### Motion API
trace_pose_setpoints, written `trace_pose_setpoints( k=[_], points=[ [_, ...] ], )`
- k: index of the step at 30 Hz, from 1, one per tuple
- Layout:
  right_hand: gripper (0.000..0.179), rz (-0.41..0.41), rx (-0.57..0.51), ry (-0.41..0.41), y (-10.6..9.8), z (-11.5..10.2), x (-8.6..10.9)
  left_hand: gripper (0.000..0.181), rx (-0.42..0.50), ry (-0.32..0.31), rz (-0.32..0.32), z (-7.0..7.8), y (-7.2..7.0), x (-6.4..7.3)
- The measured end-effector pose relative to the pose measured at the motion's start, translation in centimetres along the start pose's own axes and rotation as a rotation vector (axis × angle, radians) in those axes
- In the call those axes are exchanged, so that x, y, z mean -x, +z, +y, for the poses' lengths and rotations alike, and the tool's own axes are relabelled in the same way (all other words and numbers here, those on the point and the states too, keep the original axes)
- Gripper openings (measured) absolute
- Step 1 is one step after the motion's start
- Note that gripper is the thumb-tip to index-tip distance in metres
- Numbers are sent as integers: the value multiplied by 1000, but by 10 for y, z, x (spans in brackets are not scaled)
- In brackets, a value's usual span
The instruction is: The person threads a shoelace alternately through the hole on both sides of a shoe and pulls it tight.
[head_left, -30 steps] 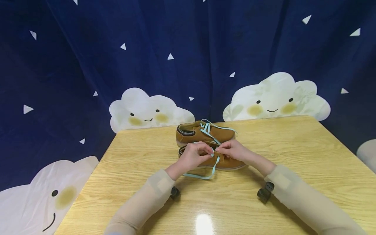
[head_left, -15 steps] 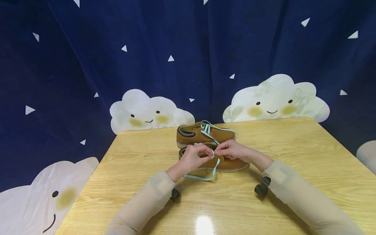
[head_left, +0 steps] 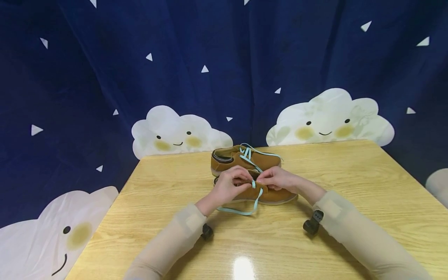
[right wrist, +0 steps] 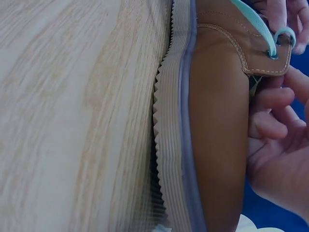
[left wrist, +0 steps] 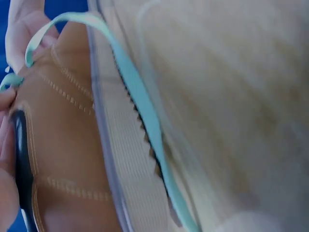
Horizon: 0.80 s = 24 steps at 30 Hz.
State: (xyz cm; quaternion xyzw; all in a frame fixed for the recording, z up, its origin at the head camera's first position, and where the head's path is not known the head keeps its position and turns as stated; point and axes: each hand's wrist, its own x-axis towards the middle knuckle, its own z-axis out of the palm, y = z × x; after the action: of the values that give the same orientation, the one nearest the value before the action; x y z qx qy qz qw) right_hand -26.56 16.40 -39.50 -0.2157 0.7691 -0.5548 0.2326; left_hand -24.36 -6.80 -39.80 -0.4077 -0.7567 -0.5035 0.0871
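A brown shoe point(head_left: 280, 197) with mint-green lace stands on the table, toe to the right. My left hand point(head_left: 224, 188) reaches over its opening, thumb and fingertips pinching at the lace point(head_left: 253, 184) by the upper eyelet. From the toe side my right hand point(head_left: 279, 179) holds the edge of the eyelet flap point(right wrist: 268, 63), its fingers partly hidden beneath. In the right wrist view, a lace loop point(right wrist: 289, 33) curls over the flap's edge beside the left fingers point(right wrist: 276, 14). Another length of lace point(left wrist: 140, 96) leaves the lower eyelet and trails down along the sole.
Right behind stands a second brown shoe point(head_left: 267, 158), laced in the same mint green, one lace end lying over its toe. Both are on a light wooden table point(head_left: 168, 182). Past its far edge hangs a dark blue curtain point(head_left: 196, 35) with clouds.
My left thumb and fingertips have drawn closer around the upper eyelet, and the lace there now shows against the flap. The right hand shifted slightly left, then stayed at the flap.
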Motion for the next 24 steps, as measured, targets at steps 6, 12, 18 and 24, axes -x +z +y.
trace_pose_setpoints(
  k=[6, 12, 18, 24],
  points=[
    [19, 146, 78, -8, 1, 4, 2, 17, 31, -173, -16, 0, -5, -2],
    [18, 266, 130, -70, 4, 2, 2, 9, 128, -346, -43, 26, -16, -14],
    [17, 280, 160, -107, 7, 3, 1, 12, 185, -385, -100, 13, -15, -16],
    [12, 391, 301, -94, 7, 5, -1, 16, 151, -302, -97, 1, -11, -10]
  ],
)
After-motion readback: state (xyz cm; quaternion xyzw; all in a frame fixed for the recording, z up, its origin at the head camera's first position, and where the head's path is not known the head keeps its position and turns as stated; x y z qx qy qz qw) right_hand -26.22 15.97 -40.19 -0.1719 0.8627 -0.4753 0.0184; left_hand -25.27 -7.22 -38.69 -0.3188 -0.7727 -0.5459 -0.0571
